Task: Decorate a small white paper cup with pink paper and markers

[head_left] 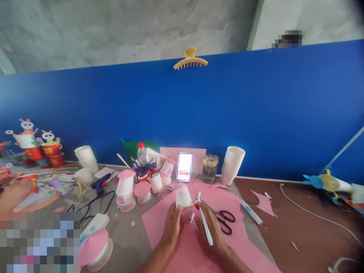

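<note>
My left hand (172, 223) is closed around the lower left side of a white paper cup (183, 198), which bears a faint pinkish mark. In my right hand (212, 223) lies a white pen (205, 222), slanting across the fingers with its upper end near the cup. Between the hands a small white cap-like piece (192, 218) rests on a large pink paper sheet (159, 218). Scissors with black handles (226, 222) lie on the sheet just right of my right hand, their blades partly hidden by it.
Pink-topped paper cups (125, 184) stand left, near a blue glue gun (101, 184) and a power strip (95, 225). Behind are a lit phone (184, 167), a glass jar (209, 169) and a cup stack (233, 163). A co-worker's hand (17, 191) is at far left.
</note>
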Demonstrator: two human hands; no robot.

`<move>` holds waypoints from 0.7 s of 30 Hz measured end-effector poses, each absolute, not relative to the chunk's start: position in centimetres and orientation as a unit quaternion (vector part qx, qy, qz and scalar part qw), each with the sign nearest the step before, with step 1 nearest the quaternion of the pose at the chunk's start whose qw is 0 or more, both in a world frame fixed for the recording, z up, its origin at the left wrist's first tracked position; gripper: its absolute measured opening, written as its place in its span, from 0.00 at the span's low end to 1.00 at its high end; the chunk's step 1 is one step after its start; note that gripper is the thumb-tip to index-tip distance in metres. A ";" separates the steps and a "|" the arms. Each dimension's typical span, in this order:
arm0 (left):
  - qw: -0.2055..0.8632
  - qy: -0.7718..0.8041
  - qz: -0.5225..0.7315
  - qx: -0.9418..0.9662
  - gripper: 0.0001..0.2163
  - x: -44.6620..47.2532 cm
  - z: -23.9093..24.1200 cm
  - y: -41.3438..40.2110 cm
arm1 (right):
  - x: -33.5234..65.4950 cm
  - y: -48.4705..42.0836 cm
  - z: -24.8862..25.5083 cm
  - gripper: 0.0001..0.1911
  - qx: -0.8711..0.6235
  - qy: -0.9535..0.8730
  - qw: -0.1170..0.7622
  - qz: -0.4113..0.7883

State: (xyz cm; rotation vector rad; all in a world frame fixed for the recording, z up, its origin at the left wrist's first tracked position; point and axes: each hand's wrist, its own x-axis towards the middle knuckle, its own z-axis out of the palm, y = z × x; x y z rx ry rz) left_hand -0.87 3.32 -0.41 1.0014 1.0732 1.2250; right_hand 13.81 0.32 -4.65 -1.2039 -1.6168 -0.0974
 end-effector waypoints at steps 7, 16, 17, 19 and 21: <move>0.567 0.459 0.510 0.455 0.23 -0.9 -0.6 3.4 | 13.7 0.4 -4.4 0.20 -0.522 -0.669 0.528 -0.035; 0.585 0.454 0.502 0.447 0.23 -0.9 -1.3 3.5 | 13.6 0.4 -3.6 0.19 -0.515 -0.666 0.540 0.006; 0.585 0.454 0.500 0.449 0.23 -0.9 -1.2 3.4 | 13.6 0.4 -3.6 0.19 -0.513 -0.669 0.538 0.010; 0.585 0.453 0.498 0.452 0.22 -0.9 -1.0 3.4 | 13.6 0.5 -3.7 0.19 -0.511 -0.673 0.535 0.018; 0.585 0.454 0.499 0.450 0.22 -0.9 -0.8 3.3 | 13.6 0.5 -3.7 0.18 -0.512 -0.674 0.532 0.026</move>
